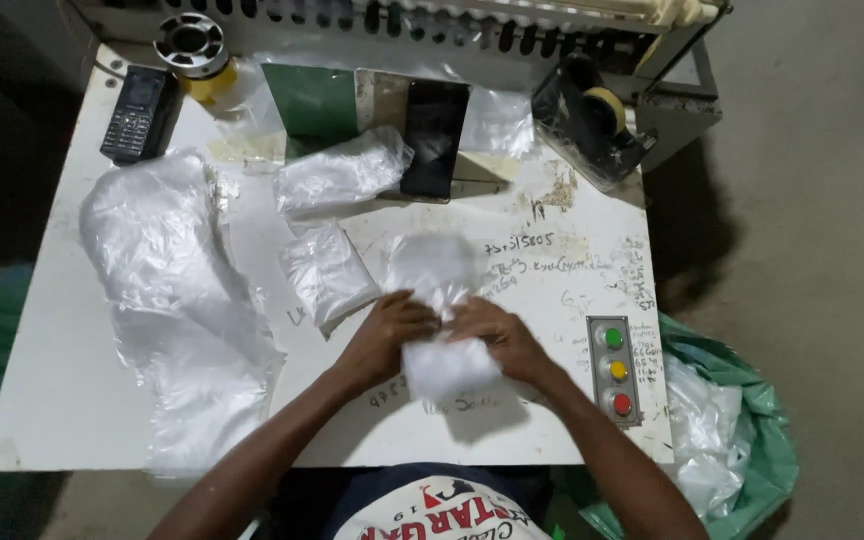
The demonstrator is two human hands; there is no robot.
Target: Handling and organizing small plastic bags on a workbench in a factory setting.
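Note:
My left hand [384, 335] and my right hand [497, 338] both grip a clear plastic bag with white stuffing [439, 310] near the front middle of the white table [72, 380]. The bag's upper part stands blurred above my fingers, and its lower part bulges between my palms. Two more filled clear bags lie just beyond: one [327, 272] to the left of my left hand, another [340, 172] farther back.
A long heap of empty clear bags [177, 300] covers the table's left side. At the back are a keypad phone [137, 113], a smartphone [434, 137], a tape roll [192, 48] and a tape dispenser [592, 115]. A three-button panel [616, 370] sits front right, beside a green sack [727, 430].

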